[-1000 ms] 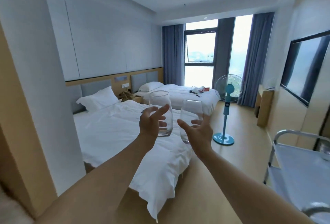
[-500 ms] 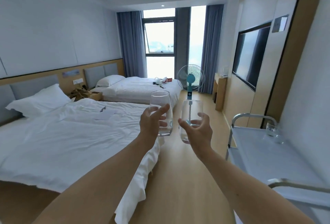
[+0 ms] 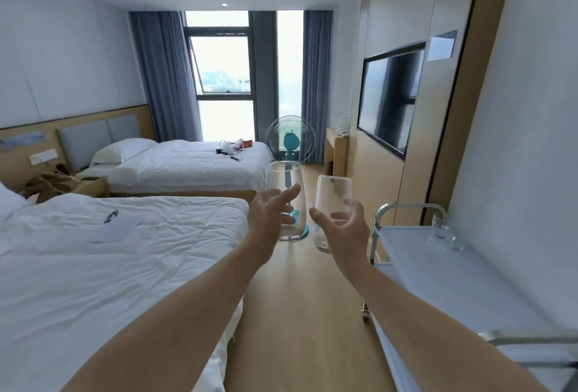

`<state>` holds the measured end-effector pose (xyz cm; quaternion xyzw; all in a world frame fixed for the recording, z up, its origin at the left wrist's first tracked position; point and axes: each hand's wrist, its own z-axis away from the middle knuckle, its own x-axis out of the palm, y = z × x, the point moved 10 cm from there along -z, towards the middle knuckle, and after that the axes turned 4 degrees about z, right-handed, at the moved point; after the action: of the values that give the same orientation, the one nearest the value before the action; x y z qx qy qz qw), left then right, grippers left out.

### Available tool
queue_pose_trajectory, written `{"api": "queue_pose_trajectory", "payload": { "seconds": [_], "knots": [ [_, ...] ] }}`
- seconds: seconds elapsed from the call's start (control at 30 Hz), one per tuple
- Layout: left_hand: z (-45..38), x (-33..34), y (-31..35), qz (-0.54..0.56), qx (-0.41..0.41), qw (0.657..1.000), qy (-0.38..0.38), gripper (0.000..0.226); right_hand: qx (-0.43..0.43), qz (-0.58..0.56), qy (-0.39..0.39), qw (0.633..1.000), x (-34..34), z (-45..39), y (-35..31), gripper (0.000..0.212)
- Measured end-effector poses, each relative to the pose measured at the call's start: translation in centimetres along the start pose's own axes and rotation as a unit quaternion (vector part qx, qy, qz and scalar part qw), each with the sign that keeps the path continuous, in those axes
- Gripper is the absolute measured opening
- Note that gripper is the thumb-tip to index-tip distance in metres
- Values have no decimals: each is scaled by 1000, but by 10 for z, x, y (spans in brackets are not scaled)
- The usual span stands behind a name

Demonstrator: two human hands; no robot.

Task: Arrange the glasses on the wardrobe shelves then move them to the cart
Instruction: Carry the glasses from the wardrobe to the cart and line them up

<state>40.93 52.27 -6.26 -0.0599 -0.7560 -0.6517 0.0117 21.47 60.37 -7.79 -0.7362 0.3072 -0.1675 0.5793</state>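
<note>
While arms extend, left hand (image 3: 271, 215) grips glass (image 3: 287, 201), right hand (image 3: 345, 230) grips tilted glass (image 3: 332, 204)

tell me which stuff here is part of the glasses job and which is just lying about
Job:
left hand holding a glass
right hand holding another glass
cart
glasses on the cart

Lying about:
fan
TV
paper on the near bed
small items on the far bed
</note>
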Motion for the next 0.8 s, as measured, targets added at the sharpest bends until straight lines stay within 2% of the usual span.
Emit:
{"api": "queue_pose_trajectory", "payload": {
  "seconds": [0.3,0.53,0.8],
  "knots": [
    [-90,-9,-39,20,-30,999,-28,100,13,43,29,999,42,-50,31,87],
    [-149,3,-70,38,-61,997,-32,73,34,47,29,998,69,-102,63,89],
    [-239,53,-101,19,-63,997,-42,75,41,34,31,998,93,-200,106,89]
  ]
}}
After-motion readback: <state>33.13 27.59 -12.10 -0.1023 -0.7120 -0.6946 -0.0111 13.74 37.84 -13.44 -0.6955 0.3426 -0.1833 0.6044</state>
